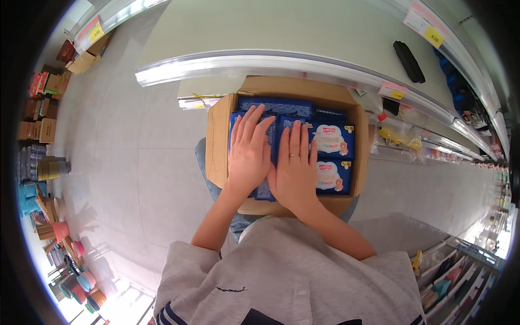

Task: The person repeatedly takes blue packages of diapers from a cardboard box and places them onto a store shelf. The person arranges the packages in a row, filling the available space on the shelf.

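Observation:
An open cardboard box (pixel 217 146) in front of me holds several dark blue soft packs, like wet-wipe packs. My left hand (pixel 250 150) lies palm down on the packs on the left side. Beside it, my right hand (pixel 296 170), with a ring on one finger, rests flat on the middle packs. Neither hand grips anything. Two blue packs with white cloud-shaped labels, an upper pack (pixel 331 140) and a lower pack (pixel 333 176), face up on the right. Another blue pack (pixel 276 106) runs along the far wall. My hands partly hide the packs beneath them.
Beyond the box stands a pale store shelf (pixel 260 28) with a clear-fronted edge (pixel 252 65). A black object (pixel 408 61) lies on it. Lower shelves (pixel 438 142) continue right. Cartons (pixel 46 130) and plant pots (pixel 61 231) line the left side of the tiled floor (pixel 109 162).

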The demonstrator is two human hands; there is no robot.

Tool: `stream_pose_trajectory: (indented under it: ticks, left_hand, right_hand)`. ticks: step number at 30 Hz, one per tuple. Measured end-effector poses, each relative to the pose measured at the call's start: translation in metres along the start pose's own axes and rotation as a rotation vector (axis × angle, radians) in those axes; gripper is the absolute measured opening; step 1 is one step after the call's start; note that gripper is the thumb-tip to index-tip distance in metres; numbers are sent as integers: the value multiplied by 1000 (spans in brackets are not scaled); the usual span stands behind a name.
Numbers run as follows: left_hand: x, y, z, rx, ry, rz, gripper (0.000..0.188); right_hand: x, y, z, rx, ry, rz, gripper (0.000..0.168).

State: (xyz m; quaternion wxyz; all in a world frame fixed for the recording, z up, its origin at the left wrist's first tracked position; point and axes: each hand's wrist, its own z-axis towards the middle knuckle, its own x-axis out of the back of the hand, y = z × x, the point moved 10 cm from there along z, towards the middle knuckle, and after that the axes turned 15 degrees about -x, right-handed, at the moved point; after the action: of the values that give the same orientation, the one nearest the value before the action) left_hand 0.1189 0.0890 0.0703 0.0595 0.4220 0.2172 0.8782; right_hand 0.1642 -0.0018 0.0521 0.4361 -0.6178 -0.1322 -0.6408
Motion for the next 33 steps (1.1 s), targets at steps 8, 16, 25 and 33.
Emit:
stream_pose_trajectory:
  ticks: [8,16,25,33]
  left_hand:
    - [-1,2,1,-27,1,27,39]
    - [-4,20,17,-93,-21,36,39]
    - [3,17,4,-81,22,56,38]
    - [44,12,-10,-38,315,-107,33]
  right_hand:
    - [8,3,9,34,-4,12,58]
    - [218,-63,-21,555,-388,1005,39]
    - [292,-16,-50,586,-254,990,39]
    - [266,-49,-50,603,-424,966,40]
